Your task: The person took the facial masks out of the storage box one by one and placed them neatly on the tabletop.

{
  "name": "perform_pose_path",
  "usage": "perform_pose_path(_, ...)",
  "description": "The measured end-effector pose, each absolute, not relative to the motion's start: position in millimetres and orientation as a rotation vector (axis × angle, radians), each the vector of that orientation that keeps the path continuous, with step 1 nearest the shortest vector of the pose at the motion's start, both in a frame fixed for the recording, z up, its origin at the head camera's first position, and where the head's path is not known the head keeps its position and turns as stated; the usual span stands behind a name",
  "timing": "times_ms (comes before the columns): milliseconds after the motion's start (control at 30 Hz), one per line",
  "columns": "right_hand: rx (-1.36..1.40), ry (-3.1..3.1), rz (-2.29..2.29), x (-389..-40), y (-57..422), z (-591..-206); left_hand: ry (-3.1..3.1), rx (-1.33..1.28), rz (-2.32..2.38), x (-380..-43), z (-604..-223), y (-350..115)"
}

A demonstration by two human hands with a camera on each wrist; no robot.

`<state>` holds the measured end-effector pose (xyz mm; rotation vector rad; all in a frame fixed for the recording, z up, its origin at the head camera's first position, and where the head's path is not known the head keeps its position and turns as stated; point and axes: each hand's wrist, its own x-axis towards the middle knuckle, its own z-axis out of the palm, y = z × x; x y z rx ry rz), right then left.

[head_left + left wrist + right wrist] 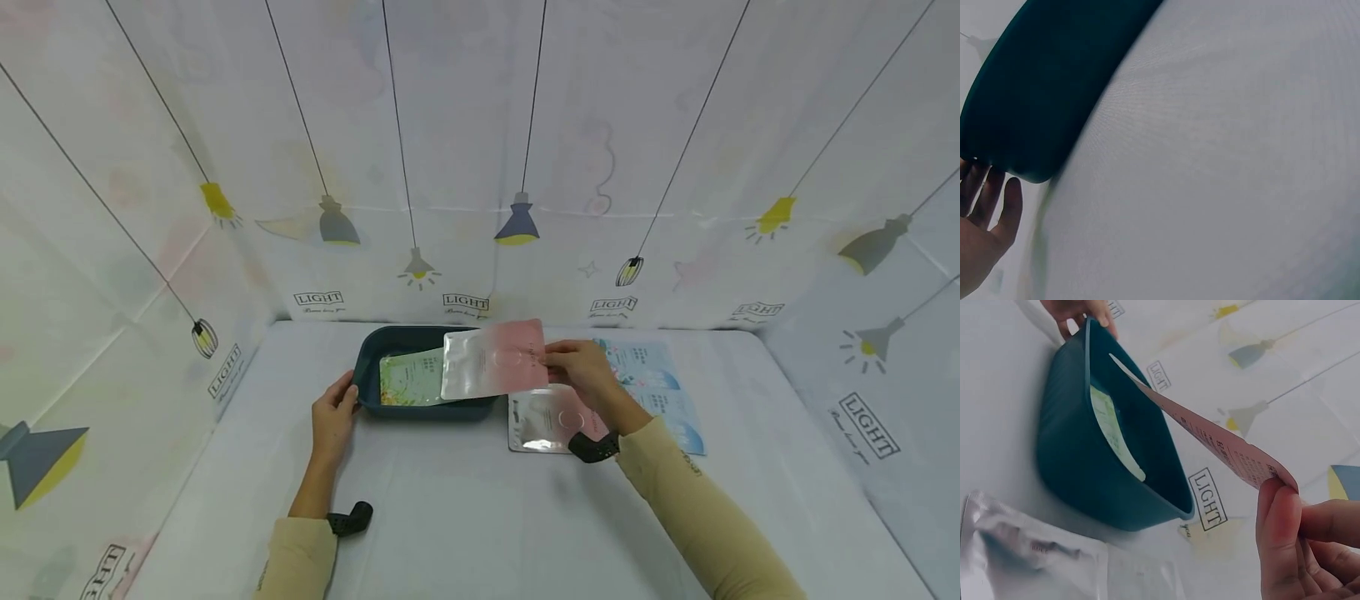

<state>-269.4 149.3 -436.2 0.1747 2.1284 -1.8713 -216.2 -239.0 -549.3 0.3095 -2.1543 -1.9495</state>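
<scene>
My right hand [581, 367] pinches the right edge of a pink and silver face mask packet [491, 360] between thumb and fingers. The packet hangs tilted over a dark teal plastic basin [367, 358], seen edge-on in the right wrist view. Inside the basin lies a green packet [408, 379], partly covered by the pink one. At the basin's left end, my left hand [332, 417] touches the outer wall with fairly straight fingers; some fingertips are hidden in the left wrist view. Under my right wrist, another pink and silver packet [543, 421] lies on the table.
Several blue packets [660, 383] lie on the right, partly behind my right arm. The white-covered table [465, 517] meets a cloth wall [465, 150] printed with lamps just behind the basin. More cloth walls stand at both sides.
</scene>
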Motion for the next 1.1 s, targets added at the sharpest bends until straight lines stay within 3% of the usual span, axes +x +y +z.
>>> perform_pose_path(667, 0.166, 2.144, -1.842, -235.7, 212.8, -432.7, -2.181, 0.330, -1.915, -215.9, -546.9, -237.2)
perform_pose_path(1100, 0.236, 2.142, -1.768, -209.0, 243.6, -451.5, -2.171, 0.338, -1.928, -215.4, -545.9, -235.5)
